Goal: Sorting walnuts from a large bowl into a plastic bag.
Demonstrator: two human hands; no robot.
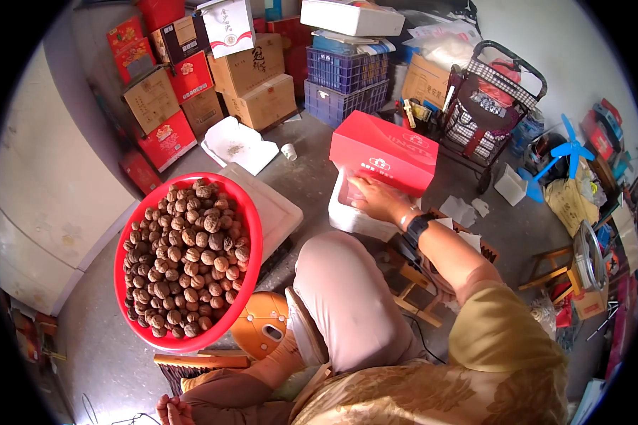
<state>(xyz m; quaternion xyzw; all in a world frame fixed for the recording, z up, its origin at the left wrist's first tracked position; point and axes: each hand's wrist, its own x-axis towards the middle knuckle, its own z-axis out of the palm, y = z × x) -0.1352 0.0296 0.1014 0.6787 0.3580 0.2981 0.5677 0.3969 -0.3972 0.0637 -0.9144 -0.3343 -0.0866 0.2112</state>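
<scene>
One red basin (184,346), heaped with walnuts (184,258), past counting. Your left hand (174,410): fingers curled, grip contents unclear. Two blue crates (346,85), stacked. One white box (358,223); one red box (381,147) covering its far side. Your right hand (381,199): at the white box's opening, grip unclear. One cart (485,117). One blue fan (573,149).

The head-worn fisheye looks down over the hands (380,201) and floor (315,173).

Free room between red basin (256,244) and red box (384,152), bent knee (342,273) the obstacle on the near side.
</scene>
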